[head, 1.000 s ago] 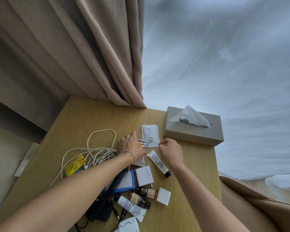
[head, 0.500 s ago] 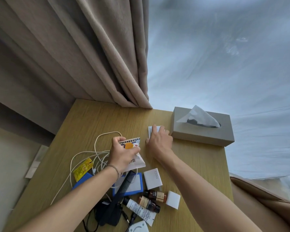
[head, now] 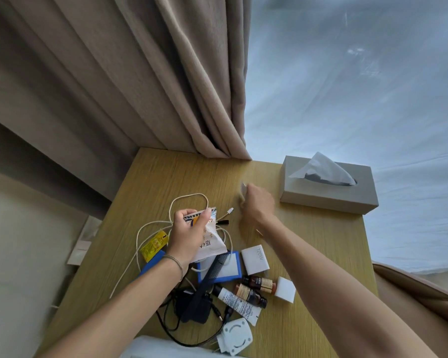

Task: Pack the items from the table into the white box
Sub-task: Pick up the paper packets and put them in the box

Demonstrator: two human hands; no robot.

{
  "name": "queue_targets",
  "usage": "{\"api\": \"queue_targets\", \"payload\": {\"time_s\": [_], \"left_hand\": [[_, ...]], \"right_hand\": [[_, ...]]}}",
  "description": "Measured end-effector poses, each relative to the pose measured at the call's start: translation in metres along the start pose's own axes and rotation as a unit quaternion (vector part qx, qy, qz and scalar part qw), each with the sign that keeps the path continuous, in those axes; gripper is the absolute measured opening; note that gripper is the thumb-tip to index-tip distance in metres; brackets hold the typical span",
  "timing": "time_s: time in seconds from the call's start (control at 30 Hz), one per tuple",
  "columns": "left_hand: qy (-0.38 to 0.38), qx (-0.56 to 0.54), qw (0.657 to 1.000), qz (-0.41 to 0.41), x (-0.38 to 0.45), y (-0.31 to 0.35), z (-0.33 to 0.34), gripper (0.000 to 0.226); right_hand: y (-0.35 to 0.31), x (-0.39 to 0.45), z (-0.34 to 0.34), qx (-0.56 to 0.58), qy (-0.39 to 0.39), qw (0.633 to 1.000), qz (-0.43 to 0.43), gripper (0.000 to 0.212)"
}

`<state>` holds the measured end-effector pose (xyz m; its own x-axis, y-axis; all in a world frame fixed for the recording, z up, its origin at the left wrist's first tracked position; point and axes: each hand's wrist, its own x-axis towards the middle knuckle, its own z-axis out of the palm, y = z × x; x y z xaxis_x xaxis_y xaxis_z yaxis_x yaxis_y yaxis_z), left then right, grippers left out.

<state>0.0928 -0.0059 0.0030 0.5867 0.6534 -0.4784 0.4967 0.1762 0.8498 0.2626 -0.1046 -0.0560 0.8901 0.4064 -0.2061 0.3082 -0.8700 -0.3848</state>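
My left hand (head: 188, 235) is lifted a little above the wooden table (head: 318, 244), fingers and thumb curled round a crinkled snack packet (head: 211, 245) whose lower end hangs down over the white cable (head: 150, 224); my right hand (head: 258, 204) is out near the grey tissue box (head: 326, 195), blurred, with a small white sachet (head: 243, 187) showing edge-on at the fingertips; it seems pinched there, though I cannot tell the grip for certain; nearer to me lie a yellow sachet (head: 154, 245), a black comb (head: 212, 272) across a blue-edged white pad (head: 232, 266), a white charger block (head: 255, 259), two small brown bottles (head: 255, 289), a white tube (head: 237, 304), a white cube (head: 285, 289), a black adapter (head: 194, 308) and a white plug (head: 236, 337); a white edge (head: 150, 347) at the bottom of the view may be the box, but I cannot tell.
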Motion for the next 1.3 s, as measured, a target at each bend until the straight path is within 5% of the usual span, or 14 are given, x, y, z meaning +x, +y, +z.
{"api": "queue_targets", "payload": {"time_s": [0.3,0.6,0.83,1.07,1.3], "left_hand": [[-0.043,-0.030,0.999,-0.008,-0.046,0.002,-0.019,0.034],[-0.093,-0.029,0.993,0.073,-0.117,-0.010,-0.046,0.038],[-0.132,-0.013,0.986,0.100,-0.173,-0.026,-0.085,0.038],[-0.168,-0.016,0.982,0.087,-0.201,-0.055,-0.118,0.046],[-0.176,0.007,0.981,0.080,-0.208,-0.082,-0.148,0.045]], "right_hand": [[-0.010,-0.073,-0.052,0.414,0.018,0.907,0.077,0.019],[-0.027,-0.195,-0.113,0.520,0.058,0.851,0.047,0.010],[-0.027,-0.292,-0.103,0.488,0.058,0.869,0.059,0.004],[-0.026,-0.360,-0.082,0.445,0.036,0.892,0.075,0.058],[-0.026,-0.403,-0.036,0.328,-0.079,0.936,0.098,0.026]]}}
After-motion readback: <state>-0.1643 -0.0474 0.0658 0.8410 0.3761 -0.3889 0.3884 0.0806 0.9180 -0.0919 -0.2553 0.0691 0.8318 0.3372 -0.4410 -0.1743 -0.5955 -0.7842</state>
